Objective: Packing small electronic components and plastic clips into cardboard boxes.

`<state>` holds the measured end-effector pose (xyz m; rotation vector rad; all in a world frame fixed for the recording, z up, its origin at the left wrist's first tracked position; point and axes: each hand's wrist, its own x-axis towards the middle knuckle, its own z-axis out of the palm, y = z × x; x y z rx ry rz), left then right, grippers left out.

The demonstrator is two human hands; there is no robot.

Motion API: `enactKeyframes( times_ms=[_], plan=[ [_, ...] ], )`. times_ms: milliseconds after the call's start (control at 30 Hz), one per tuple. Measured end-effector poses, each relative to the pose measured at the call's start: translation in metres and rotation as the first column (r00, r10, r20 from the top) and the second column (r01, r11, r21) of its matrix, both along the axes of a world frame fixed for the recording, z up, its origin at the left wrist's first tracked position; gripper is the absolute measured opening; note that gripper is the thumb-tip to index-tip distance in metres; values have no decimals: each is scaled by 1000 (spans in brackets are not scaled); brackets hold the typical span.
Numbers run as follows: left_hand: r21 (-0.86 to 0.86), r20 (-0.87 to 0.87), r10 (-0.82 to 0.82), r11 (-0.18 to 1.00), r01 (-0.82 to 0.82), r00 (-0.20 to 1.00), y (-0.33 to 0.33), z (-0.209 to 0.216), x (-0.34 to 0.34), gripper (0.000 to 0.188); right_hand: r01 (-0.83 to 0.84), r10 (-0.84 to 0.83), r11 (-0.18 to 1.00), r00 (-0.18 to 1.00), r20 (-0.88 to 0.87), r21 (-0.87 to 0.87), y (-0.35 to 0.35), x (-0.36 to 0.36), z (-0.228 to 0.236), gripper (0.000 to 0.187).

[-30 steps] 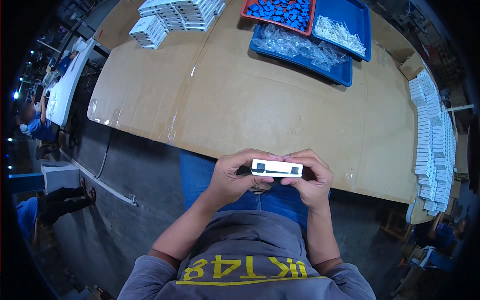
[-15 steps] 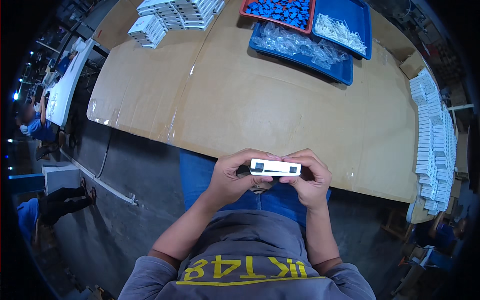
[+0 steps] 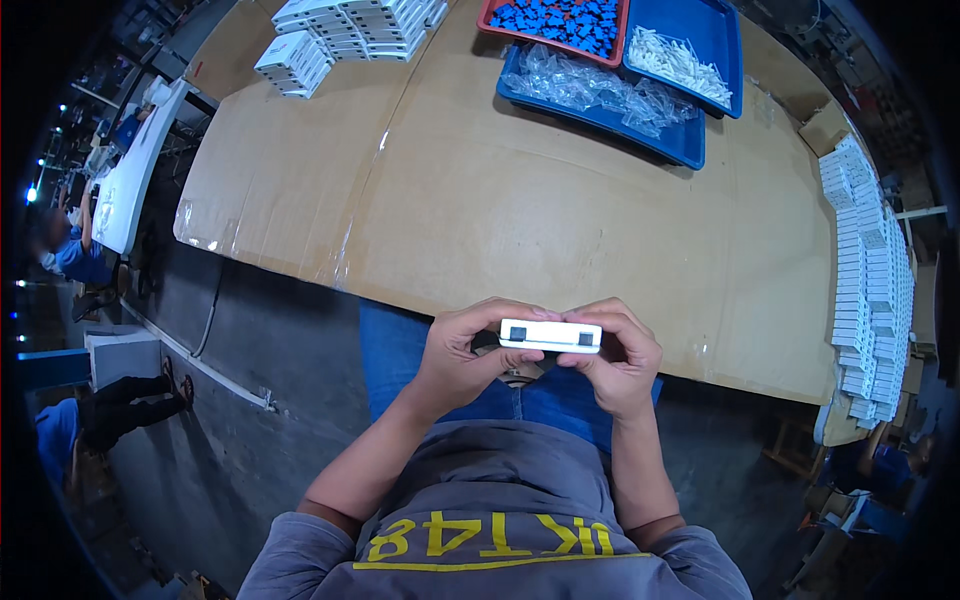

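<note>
Head view: white box [image 3: 551, 336], one, by table's [image 3: 500, 220] near edge; left hand [image 3: 462, 345] and right hand [image 3: 630, 352] half-curled, both pinching it; dark gap along it half a second earlier now looks closed.

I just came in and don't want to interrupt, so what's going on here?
A seated person holds a white box-like piece in front of the near edge of the table. The left hand and right hand grip its two ends, thumbs on the near side. Stacks of white pieces and trays of small parts sit farther back.
</note>
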<state>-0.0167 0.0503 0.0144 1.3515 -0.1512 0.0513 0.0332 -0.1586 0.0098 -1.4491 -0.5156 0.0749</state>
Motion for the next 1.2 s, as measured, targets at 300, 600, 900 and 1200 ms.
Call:
enactKeyframes(
  times_ms=[300,600,900,1200],
  plan=[
    [-28,-34,13,1000,-14,999,-5,5,1,35,-21,22,1000,1000,22,-4,-1,0,-1,34],
    [-173,-83,6,985,-20,997,2,-20,-6,35,-76,75,997,995,-59,0,-4,2,11,33],
    [-227,-212,-9,973,-41,977,0,-16,-8,38,-86,90,996,942,-323,29,-3,8,12,34],
    [336,-84,-4,941,32,996,7,21,-5,35,-83,69,963,996,-61,-256,-1,-2,14,33]
  ],
)
